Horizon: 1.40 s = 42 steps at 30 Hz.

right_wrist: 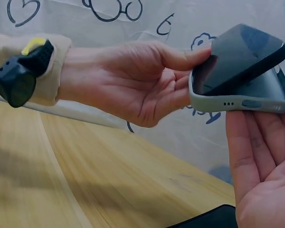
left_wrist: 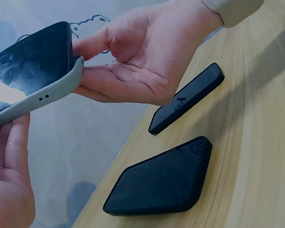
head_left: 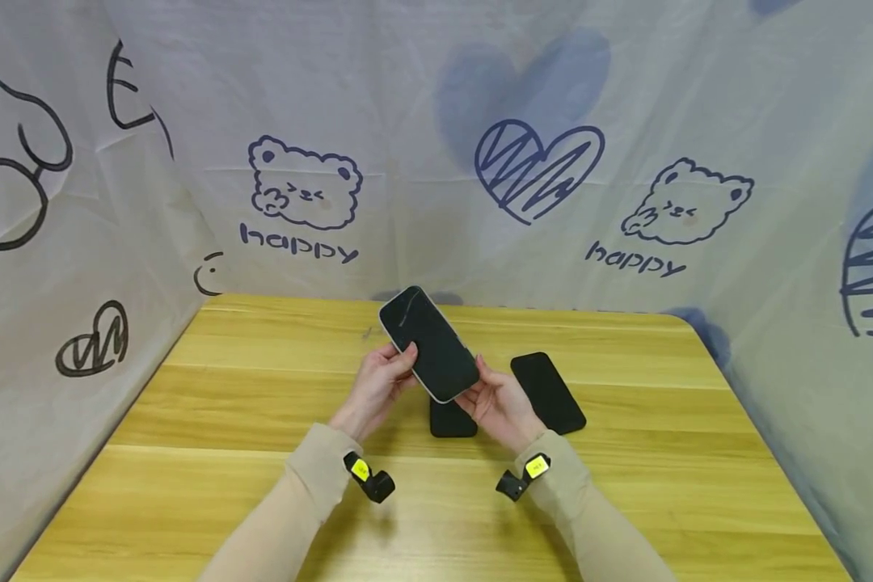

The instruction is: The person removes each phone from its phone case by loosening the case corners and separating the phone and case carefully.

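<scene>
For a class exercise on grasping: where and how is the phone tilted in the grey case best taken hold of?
Probably pinch the phone by its raised edge, coming from the right hand's side: that edge stands clear of the grey case, while the opposite edge sits down inside it.

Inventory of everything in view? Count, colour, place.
Table: 1, yellow wood, lower head view
Cloth: sheet count unclear, whitish, behind and beside table
Drawings: several, dark blue and black, on cloth
Case: 1, pale grey, above table
Held phone: 1, black, partly out of case
Middle phone: 1, black, on table, partly behind held phone
Right phone: 1, black, on table
Sleeves: 2, beige, foreground left and right
Wrist devices: 2, black with yellow panels, on sleeves
Left hand: 1, bare, gripping case
Right hand: 1, bare, gripping case
</scene>
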### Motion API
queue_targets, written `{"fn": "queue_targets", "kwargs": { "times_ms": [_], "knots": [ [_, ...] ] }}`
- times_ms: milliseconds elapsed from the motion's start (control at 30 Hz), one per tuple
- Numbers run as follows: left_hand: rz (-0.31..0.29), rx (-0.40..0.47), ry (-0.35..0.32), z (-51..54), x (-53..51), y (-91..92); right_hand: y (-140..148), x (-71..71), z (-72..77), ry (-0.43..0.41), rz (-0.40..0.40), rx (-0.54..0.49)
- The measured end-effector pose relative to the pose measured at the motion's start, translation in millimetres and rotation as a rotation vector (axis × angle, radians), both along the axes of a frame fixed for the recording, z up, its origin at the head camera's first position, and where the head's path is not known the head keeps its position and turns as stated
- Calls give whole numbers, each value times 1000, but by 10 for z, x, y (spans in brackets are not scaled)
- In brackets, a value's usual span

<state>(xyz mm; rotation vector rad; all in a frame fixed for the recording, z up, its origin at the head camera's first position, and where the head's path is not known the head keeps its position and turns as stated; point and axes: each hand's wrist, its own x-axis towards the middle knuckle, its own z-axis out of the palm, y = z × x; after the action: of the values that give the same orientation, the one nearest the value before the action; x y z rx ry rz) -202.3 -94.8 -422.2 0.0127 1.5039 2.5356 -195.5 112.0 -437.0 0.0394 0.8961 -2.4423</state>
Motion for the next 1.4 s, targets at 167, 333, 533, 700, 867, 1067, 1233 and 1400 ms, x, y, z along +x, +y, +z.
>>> {"fn": "queue_targets", "kwargs": {
  "times_ms": [167,333,533,700,867,1067,1233,1400],
  "knots": [
    [-59,12,17,16,16,22,8,-18,-2,-96,7,-26],
    [-90,8,30,3,13,22,-2,-45,12,-102,5,104],
    [-12,-11,-10,-11,1,7,-20,-95,42,112,-98,383],
    [41,-44,-16,-31,-14,10,-43,-134,45,227,-262,525],
    [80,-60,-44,-27,-32,34,-50,-143,57,357,-352,733],
    [122,-87,-48,-27,-37,54,-43,-148,89,474,-316,904],
    [174,-134,-40,-46,-46,81,-40,-151,112,611,-285,1048],
    [224,-172,-23,-75,-49,110,-54,-106,140,803,-338,1189]
  ]
}}
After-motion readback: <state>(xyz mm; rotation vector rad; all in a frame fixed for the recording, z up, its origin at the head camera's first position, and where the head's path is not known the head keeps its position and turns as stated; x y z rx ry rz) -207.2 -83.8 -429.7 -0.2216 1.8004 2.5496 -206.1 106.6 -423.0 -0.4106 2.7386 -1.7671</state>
